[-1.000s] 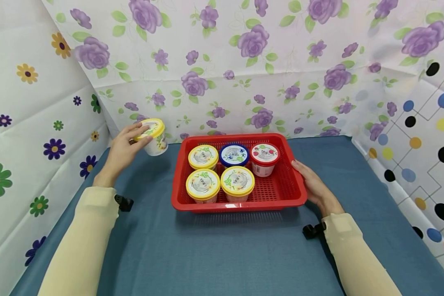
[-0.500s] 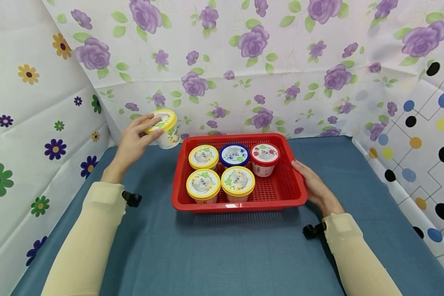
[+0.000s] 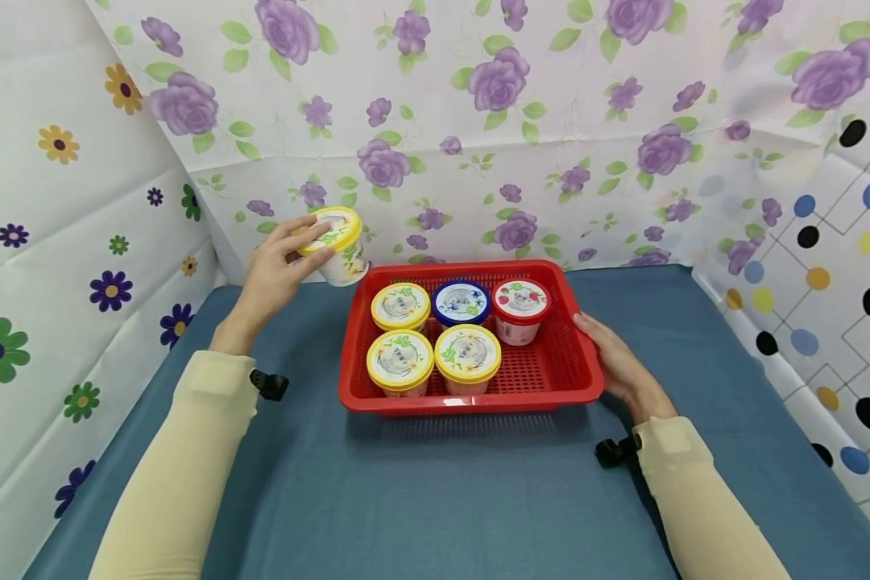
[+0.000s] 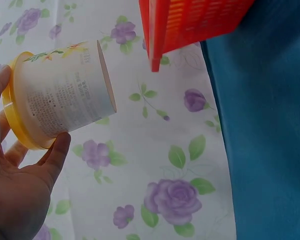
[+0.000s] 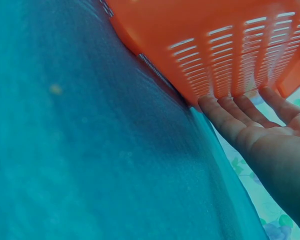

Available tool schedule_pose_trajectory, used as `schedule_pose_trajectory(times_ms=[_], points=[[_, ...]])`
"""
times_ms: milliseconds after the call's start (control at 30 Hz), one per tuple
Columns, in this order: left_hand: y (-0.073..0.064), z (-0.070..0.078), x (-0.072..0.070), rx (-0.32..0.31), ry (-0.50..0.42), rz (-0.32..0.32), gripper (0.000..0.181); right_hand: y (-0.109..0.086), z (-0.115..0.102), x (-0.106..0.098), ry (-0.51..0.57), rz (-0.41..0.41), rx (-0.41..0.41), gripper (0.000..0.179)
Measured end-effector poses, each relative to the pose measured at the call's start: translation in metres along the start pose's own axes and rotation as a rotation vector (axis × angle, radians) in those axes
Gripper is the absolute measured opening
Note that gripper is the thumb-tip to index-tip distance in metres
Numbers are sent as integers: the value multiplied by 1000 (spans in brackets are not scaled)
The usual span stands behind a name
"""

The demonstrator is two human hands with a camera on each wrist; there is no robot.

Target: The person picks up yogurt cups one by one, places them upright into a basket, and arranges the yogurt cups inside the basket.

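My left hand (image 3: 279,262) grips a white lidded tub (image 3: 346,262) by its yellow lid, fingers over the top and thumb at the side. The tub hangs tilted in the air, just left of the red basket's back left corner. In the left wrist view, small print and yellow flowers show on the tub (image 4: 65,92). My right hand (image 3: 623,366) touches the right side of the red plastic basket (image 3: 471,403). In the right wrist view, its fingers (image 5: 222,117) lie fairly straight against the slotted outer wall (image 5: 210,55); the thumb is mostly out of sight.
Inside the basket stand several tubs: yellow-lidded ones (image 3: 400,360), a blue-lidded one (image 3: 461,303) and a red-lidded one (image 3: 520,310). A blue cloth (image 3: 435,499) covers the table. Flowered sheets (image 3: 449,121) hang behind and at the sides.
My left hand has carried the yellow-lidded tub right and slightly up, closer to the basket. The right hand, the basket and the tubs inside stay in place.
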State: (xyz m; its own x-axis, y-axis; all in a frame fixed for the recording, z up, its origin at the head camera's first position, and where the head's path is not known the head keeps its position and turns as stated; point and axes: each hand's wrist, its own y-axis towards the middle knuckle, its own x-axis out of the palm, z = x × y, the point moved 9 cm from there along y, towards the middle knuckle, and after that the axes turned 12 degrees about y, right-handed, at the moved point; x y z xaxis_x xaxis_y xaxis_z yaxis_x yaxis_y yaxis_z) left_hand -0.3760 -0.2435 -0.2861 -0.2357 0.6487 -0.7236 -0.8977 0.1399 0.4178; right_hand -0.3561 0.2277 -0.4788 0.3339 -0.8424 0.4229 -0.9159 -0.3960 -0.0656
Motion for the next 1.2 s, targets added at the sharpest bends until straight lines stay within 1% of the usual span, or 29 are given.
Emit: schedule_pose_trajectory(times_ms=[233, 467, 600, 833, 933, 1133, 1200], points=[[10, 18, 6, 37, -31, -12, 52, 0, 0, -2, -8, 12, 1, 55], [18, 47, 12, 100, -78, -39, 50, 0, 1, -3, -13, 15, 2, 55], [22, 62, 14, 124, -99, -48, 49, 0, 1, -3, -8, 9, 6, 56], [31, 85, 21, 163, -108, -63, 49, 0, 1, -3, -8, 8, 6, 55], [35, 94, 25, 184, -107, -64, 49, 0, 1, -3, -12, 11, 4, 55], [39, 107, 33, 217, -86, -85, 49, 1, 1, -2, -16, 16, 1, 56], [39, 113, 36, 227, -97, -90, 49, 1, 0, -2, -16, 15, -1, 56]])
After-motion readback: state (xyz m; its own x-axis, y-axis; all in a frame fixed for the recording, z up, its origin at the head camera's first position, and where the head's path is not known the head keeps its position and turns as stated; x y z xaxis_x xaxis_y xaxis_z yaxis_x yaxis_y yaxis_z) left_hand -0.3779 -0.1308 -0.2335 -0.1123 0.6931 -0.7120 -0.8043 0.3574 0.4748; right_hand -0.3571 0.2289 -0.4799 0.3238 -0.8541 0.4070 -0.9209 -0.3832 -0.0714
